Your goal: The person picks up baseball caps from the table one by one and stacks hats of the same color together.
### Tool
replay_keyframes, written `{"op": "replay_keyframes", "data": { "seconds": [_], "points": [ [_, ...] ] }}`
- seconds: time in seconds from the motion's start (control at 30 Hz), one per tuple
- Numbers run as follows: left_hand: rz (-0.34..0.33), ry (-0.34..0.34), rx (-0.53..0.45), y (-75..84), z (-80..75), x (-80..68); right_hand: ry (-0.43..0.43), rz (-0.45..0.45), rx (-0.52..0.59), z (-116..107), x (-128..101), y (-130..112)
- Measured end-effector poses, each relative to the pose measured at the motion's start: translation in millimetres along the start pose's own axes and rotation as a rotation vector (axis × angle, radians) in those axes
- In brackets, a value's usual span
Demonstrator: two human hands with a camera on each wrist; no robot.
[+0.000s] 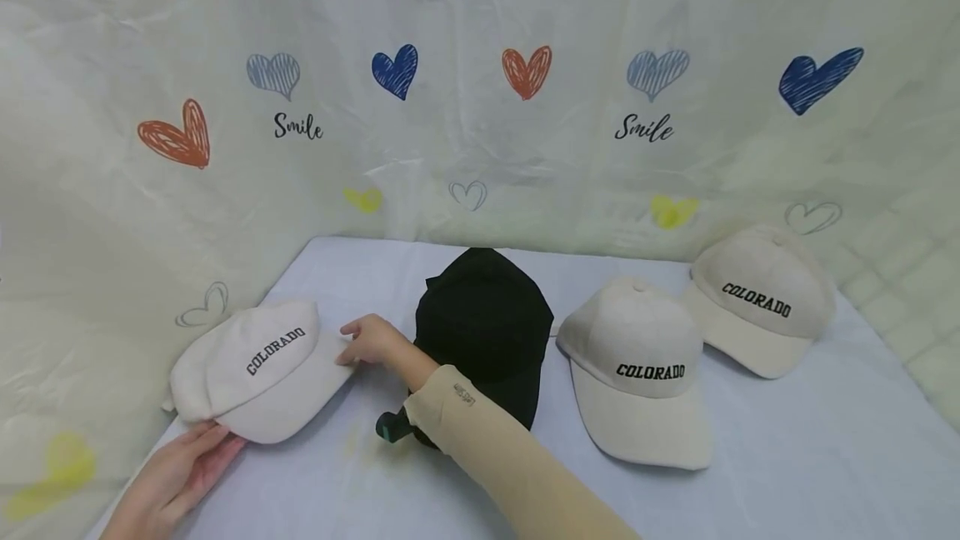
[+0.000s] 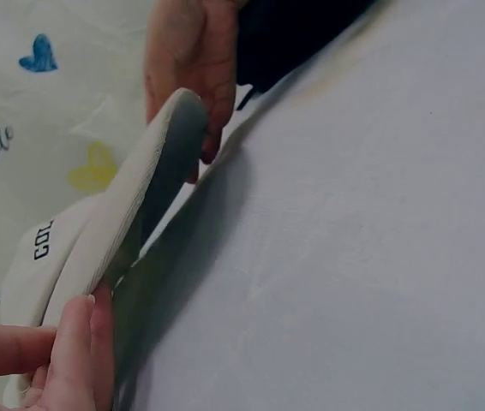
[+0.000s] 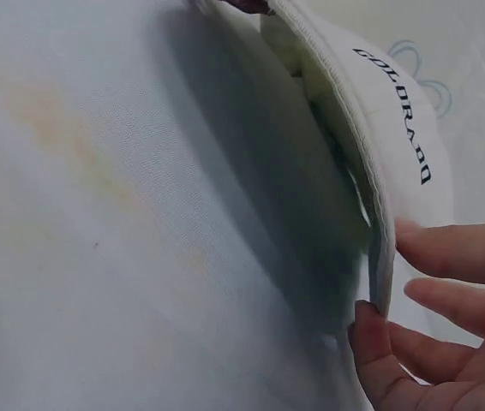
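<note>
A white baseball cap lettered COLORADO is at the left of the table, with its brim raised off the cloth in both wrist views. My left hand holds the near side of this cap, fingertips against the brim's edge. Across the brim, my right hand pinches the other end of it between thumb and fingers; the right wrist view shows a fingertip at the edge. My right forearm passes over a black cap, hiding part of it.
Two beige COLORADO caps stand on the right side, one nearer and one at the back corner. The black cap's strap sticks out towards the left. A sheet printed with hearts hangs behind the white table.
</note>
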State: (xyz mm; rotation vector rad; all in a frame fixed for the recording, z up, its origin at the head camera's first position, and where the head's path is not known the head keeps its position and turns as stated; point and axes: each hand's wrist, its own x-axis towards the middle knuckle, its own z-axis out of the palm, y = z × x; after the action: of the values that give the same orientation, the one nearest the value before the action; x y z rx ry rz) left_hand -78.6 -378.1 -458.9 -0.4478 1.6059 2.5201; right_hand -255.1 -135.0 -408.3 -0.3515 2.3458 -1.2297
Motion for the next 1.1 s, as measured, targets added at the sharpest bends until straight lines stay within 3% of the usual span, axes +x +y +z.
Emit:
{"op": "replay_keyframes", "data": {
  "seconds": [0.2,0.47,0.63,0.9,1.1],
  "points": [
    [0.05,-0.001,-0.032,3.2,3.3,5.1,-0.025,-0.006,0.054,-3.9,-3.9,3.4],
    [-0.027,0.075,-0.049,4.9,6.2,2.6,-0.059,-0.006,0.014,-5.9,-8.6,2.6],
    [-0.018,0.067,-0.084,9.0,6.0,-0.5,-0.087,-0.013,-0.013,-8.7,-11.5,1.4],
    [0.117,-0.037,-0.063,19.4,-1.1,-7.1,-0.135,-0.032,0.062,-10.7,-21.3,-1.9],
    [0.16,-0.12,-0.143,30.4,-3.3,-10.1,-0.148,-0.081,0.099,-14.0,-27.6,-7.1]
  ]
}}
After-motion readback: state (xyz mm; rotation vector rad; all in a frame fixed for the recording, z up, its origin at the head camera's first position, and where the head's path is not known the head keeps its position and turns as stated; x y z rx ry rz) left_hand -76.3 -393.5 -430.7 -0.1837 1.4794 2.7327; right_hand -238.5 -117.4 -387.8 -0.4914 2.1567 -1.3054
